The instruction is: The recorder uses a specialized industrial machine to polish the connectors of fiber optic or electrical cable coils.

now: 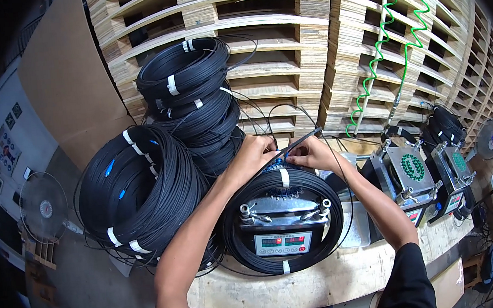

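Note:
Both my hands meet over the top of a metal machine point(282, 204) with clamp posts and a lit panel. A coil of black cable point(341, 222) hangs around that machine, bound with white tape. My left hand point(256, 156) is closed, its fingertips bent over small blue connectors point(276, 164) along the machine's far edge; what it pinches is hidden. Close beside it, my right hand point(311, 152) pinches a blue cable connector point(285, 156) between thumb and fingers. A loose black cable point(303, 139) runs past the right fingers and loops down to the right.
Stacked coils of black cable point(186, 80) stand at the left, with a large tilted coil point(170, 177) nearer. Two similar machines point(401, 171) point(453, 164) sit on the wooden table point(251, 292) at right. Wooden pallets point(271, 30) rise behind. Green spiral hoses point(379, 56) hang down. Fans point(45, 204) point(488, 139) flank the table.

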Demonstrator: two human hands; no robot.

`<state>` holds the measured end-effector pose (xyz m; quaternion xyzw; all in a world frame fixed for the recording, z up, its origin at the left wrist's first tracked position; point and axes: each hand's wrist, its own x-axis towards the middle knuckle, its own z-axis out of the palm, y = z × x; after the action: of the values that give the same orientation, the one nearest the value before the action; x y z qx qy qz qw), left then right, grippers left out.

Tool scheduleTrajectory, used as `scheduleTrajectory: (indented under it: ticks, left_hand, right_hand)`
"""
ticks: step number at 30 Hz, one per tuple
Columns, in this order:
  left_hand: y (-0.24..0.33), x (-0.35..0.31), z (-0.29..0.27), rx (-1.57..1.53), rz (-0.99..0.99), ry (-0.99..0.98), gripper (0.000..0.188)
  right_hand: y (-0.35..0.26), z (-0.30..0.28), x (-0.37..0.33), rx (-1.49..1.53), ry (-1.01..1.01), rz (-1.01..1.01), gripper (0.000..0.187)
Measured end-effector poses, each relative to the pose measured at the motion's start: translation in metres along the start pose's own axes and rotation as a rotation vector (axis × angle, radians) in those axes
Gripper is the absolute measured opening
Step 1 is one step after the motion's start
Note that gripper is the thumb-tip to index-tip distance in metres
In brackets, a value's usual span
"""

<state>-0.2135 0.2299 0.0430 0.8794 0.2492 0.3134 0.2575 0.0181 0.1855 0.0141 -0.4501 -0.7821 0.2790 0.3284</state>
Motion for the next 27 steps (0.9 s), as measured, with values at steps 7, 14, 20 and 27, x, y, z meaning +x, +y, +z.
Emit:
scheduleTrajectory:
  ticks: [7, 14, 20, 27]
  left_hand:
    - [0.006, 0.002, -0.004, 0.099, -0.025, -0.028, 0.028]
    - [0.003, 0.001, -0.003, 0.016, -0.048, -0.055, 0.027]
    - [0.002, -0.001, -0.001, 0.036, 0.002, -0.047, 0.027]
    - [-0.003, 0.000, 0.000, 0.036, -0.001, -0.064, 0.031]
  right_hand:
    - [-0.003, 0.002, 0.001, 0.047, -0.020, 0.032, 0.018]
    - [-0.008, 0.001, -0.001, 0.062, 0.003, 0.030, 0.015]
    - [-0.002, 0.002, -0.001, 0.011, 0.004, 0.001, 0.015]
    - [-0.003, 0.002, 0.002, 0.034, -0.023, 0.039, 0.014]
